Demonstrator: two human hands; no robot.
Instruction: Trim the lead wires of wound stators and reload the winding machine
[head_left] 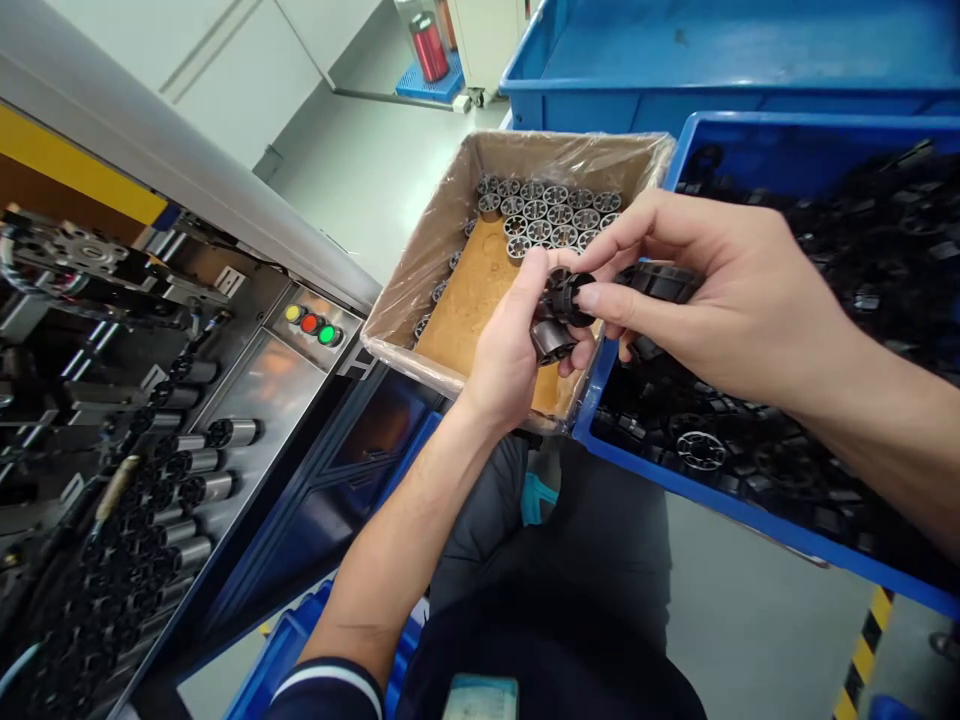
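My left hand (pixel 506 350) is closed around a dark metal stator core (pixel 553 343), a short slotted cylinder, above the near side of a lined cardboard box. At its upper end sits a black plastic ring-shaped end cap (pixel 577 300), which my right hand (pixel 742 280) pinches between thumb and fingers. More black plastic end caps (pixel 664 282) are tucked in the curled fingers of my right hand. Fingers partly hide where cap and core meet. In the box (pixel 409 368), rows of stator cores (pixel 559 214) stand on brown cardboard (pixel 472 290).
A blue bin (pixel 656 468) full of black plastic parts (pixel 795 420) adjoins the box on the right. Behind it is another blue bin (pixel 585 100). At left stands a machine with yellow, red and green buttons (pixel 309 323) and metal cylinders (pixel 206 487) in rows.
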